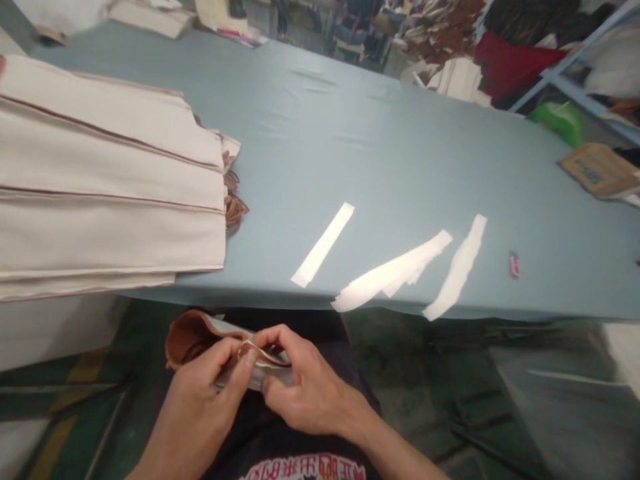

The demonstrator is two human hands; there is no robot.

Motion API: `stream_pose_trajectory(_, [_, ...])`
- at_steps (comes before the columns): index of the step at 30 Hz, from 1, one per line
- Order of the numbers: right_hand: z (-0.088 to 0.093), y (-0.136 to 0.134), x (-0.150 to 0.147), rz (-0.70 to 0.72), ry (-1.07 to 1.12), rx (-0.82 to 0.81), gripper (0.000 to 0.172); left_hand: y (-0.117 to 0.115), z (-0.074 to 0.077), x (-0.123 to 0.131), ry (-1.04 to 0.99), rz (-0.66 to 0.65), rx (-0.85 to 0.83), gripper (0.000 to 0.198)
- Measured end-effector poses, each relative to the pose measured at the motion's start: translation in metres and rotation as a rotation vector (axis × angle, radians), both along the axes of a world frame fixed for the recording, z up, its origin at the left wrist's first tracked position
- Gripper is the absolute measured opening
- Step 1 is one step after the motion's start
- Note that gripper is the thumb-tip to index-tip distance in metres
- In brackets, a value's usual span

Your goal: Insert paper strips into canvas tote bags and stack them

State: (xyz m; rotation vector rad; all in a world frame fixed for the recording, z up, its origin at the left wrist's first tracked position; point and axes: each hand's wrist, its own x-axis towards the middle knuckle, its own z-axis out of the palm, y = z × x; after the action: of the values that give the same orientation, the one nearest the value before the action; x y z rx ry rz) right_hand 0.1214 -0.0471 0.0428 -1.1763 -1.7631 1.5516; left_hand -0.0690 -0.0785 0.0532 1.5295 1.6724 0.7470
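Brown leather strap [193, 337] partly hidden behind both hands' fingers [235, 357].

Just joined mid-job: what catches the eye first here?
Low centre, the left hand and right hand pinch a brown leather piece below the table edge. Three white strips lie along the table's near edge, and a big stack of beige sheets fills the left.
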Motion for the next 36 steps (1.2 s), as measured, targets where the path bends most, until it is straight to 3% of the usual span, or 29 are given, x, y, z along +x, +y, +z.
stream_pose_trajectory(2, [0.003,0.01,0.014,-0.002,-0.106,0.172,0.034,0.001,-0.008,0.0,0.034,-0.016,0.023,0.039])
stream_pose_trajectory(5, [0.007,0.034,0.031,-0.149,-0.392,0.542,0.022,0.005,-0.017,0.002,0.112,-0.014,0.078,0.036])
stream_pose_trajectory(7, [0.005,0.053,0.036,-0.184,-0.587,0.71,0.028,0.01,-0.02,0.006,0.159,-0.009,0.155,0.033])
stream_pose_trajectory(11, [0.001,0.08,0.036,-0.088,-0.85,0.796,0.043,0.027,-0.019,0.016,0.158,-0.065,0.343,0.033])
stream_pose_trajectory(14, [0.001,0.086,0.039,-0.032,-0.857,0.833,0.035,0.036,-0.018,0.019,0.161,-0.062,0.412,0.035])
stream_pose_trajectory(19, [-0.001,0.085,0.047,-0.057,-0.743,0.915,0.013,0.036,-0.024,0.017,0.212,-0.055,0.438,0.033])
stream_pose_trajectory(27, [-0.008,0.077,0.039,-0.193,-0.665,0.857,0.028,0.038,-0.022,0.024,0.27,-0.01,0.475,0.025])
stream_pose_trajectory(33, [-0.008,0.076,0.028,-0.321,-0.52,0.508,0.027,0.038,-0.018,0.033,0.35,0.092,0.472,0.021])
stream_pose_trajectory(36, [-0.004,0.08,0.027,-0.347,-0.512,0.365,0.029,0.043,-0.019,0.041,0.364,0.016,0.518,0.028])
